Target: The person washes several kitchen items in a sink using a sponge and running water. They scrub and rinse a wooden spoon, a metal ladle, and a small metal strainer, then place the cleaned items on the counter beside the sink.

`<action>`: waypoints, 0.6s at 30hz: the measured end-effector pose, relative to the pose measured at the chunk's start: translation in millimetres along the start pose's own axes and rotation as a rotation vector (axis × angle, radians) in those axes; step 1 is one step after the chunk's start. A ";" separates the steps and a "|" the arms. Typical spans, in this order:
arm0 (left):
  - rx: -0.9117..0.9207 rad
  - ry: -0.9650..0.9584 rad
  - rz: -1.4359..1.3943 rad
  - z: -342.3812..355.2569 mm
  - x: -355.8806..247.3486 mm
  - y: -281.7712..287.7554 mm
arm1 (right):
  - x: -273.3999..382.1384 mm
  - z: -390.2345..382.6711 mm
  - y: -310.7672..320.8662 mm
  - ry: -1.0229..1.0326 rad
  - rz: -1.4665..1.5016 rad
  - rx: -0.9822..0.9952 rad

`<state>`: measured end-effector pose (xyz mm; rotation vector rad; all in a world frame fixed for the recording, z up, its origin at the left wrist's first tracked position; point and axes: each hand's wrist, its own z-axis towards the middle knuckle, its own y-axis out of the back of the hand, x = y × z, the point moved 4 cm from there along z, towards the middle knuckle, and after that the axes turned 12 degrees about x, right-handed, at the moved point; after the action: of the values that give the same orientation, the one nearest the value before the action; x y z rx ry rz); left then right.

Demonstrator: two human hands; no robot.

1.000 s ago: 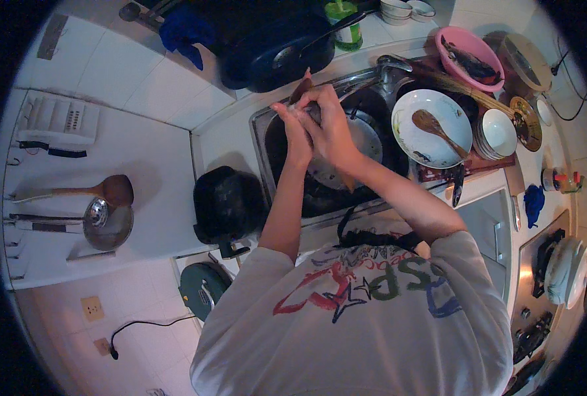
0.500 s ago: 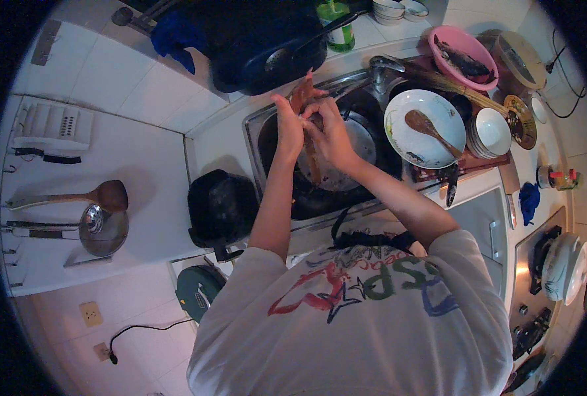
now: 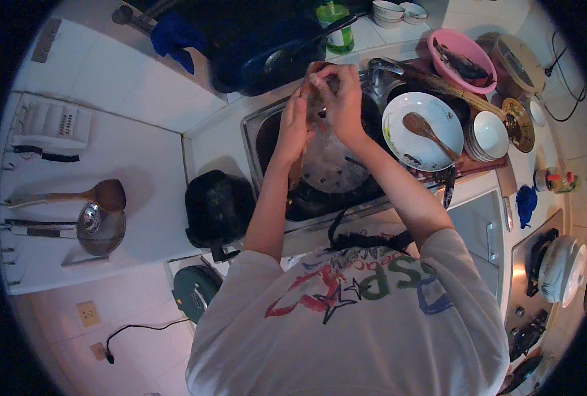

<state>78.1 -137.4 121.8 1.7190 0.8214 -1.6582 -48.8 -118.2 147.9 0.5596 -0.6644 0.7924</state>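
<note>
Over the steel sink (image 3: 254,132), my left hand (image 3: 293,129) holds a long reddish-brown object (image 3: 295,173) that I cannot make out clearly; it slants from above my fingers down into the basin. My right hand (image 3: 341,102) grips the upper part of the same object, fingers bent, partly covering it. Beneath both hands a metal pan or lid (image 3: 338,173) lies in the basin with water spots on it. Just right of the sink, a white plate (image 3: 412,148) carrying a wooden paddle (image 3: 425,129) rests beside the tap (image 3: 379,69).
Stacked bowls (image 3: 490,132), a pink basin with fish (image 3: 465,63) and a knife (image 3: 504,178) crowd the right. A black container (image 3: 217,211) stands left of the sink, a dark tub (image 3: 254,66) behind it. A stove (image 3: 524,290) is far right, hanging utensils (image 3: 95,228) far left.
My right hand has moved up along the brown object. My left fingers have drawn closer around it, and more of the pan below shows between my arms.
</note>
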 end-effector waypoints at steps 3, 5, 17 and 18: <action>0.039 0.120 -0.065 -0.2 3.6 -4.6 | -5.1 -5.8 8.0 -0.070 0.043 -0.030; -0.004 0.110 -0.078 0.4 4.3 -4.1 | 3.3 -19.5 4.1 -0.024 -0.042 0.119; 0.035 0.160 -0.153 -10.2 17.3 -13.5 | 9.0 -14.2 15.2 0.076 -0.046 0.100; 0.001 0.164 -0.185 -10.3 17.5 -14.1 | 18.6 -20.2 12.4 0.248 -0.047 0.134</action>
<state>73.9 -120.2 104.5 1.8449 1.0855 -1.6507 -42.3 -88.9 150.4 0.5847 -0.3702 0.8499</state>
